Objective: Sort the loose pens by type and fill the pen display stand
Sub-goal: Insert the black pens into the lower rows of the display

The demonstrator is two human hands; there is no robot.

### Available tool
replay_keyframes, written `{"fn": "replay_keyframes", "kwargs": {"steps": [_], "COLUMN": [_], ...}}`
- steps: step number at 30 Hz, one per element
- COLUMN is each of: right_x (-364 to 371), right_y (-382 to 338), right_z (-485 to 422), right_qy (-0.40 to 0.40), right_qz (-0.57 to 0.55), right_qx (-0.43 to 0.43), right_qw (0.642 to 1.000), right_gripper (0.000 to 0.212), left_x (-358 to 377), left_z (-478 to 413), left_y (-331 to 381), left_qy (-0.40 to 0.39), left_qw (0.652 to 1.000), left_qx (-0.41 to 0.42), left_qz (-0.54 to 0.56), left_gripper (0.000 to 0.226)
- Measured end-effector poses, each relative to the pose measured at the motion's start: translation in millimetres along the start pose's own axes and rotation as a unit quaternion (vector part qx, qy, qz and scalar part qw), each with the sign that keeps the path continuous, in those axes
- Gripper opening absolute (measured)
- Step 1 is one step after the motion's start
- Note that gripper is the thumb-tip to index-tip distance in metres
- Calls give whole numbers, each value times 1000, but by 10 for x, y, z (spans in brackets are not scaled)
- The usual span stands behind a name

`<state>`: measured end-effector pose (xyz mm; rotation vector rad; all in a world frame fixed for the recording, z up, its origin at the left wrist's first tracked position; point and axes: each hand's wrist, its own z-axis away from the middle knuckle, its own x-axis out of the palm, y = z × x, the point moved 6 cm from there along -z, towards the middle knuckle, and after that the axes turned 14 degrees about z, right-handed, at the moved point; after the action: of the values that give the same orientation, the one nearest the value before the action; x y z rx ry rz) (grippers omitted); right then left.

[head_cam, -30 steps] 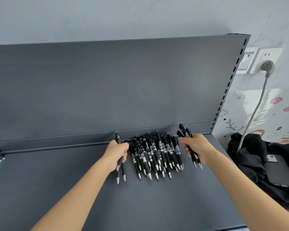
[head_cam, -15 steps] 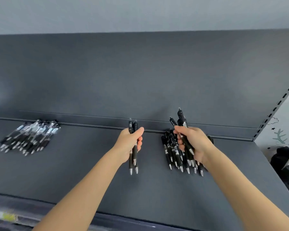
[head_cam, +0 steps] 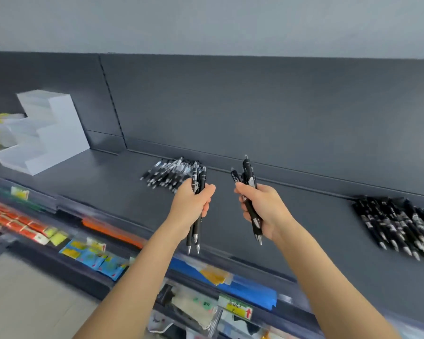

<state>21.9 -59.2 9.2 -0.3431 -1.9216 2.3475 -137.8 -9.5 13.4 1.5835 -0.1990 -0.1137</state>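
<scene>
left grip (head_cam: 191,204): fist wrapped round two black pens (head_cam: 195,232), held near upright, silver tips down, clicker ends poking out the top; just off centre at 7 o'clock
right grip (head_cam: 264,209): fingers curled round a small bunch of black pens (head_cam: 249,172), tips down past the palm, tops fanned out above the fingers; count unclear, at least three; at 5 o'clock
hands: both raised above the shelf (head_cam: 304,228), apart from each other, touching neither pile
clear-barrel pens (head_cam: 169,173): loose pile lying flat on shelf against the back rail, just past the left grip, about 9 o'clock off centre; blurred
black pen pile (head_cam: 397,223): bigger heap on the same shelf at the 3 o'clock edge, tips pointing toward the front edge, well apart from the right grip
display stand (head_cam: 52,133): white stepped stand, far end of the shelf at 9 to 10 o'clock, well apart from both hands; whether any pens sit in it cannot be told, too blurred
back panel (head_cam: 255,106): dark grey, upright behind the shelf
lower shelf goods (head_cam: 96,259): colourful packets, 6 to 8 o'clock, blurred
</scene>
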Motion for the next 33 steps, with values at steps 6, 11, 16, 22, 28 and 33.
{"fn": "replay_keyframes", "kwargs": {"steps": [6,11,16,22,28,33], "right_x": [1429,2439,3256,4248,5051,5614], "right_y": [-89,-215,-366,-554,-928,-1106], "right_z": [-63,-183,-466,-1039,-1771,-2227], "right_qy": [-75,-146,-182,-232,-227,-207], "right_qz": [-9,9,34,0,-18,28], "right_qx": [6,22,28,17,7,-5], "right_qw": [997,989,982,973,974,978], "right_gripper": [18,22,22,16,6,14], "left_x": [-1373,-2409,-3185,-4019,-4860,-5493], "left_z": [207,276,152,-404,-1147,-1580], "left_y": [0,-28,-92,-59,69,157], "left_qy": [74,162,225,256,261,276], "left_qw": [997,984,967,953,938,928], "left_qx": [-6,-8,-31,-37,-44,-33], "left_qz": [22,70,112,158,223,248], "left_gripper": [15,24,29,24,23,25]}}
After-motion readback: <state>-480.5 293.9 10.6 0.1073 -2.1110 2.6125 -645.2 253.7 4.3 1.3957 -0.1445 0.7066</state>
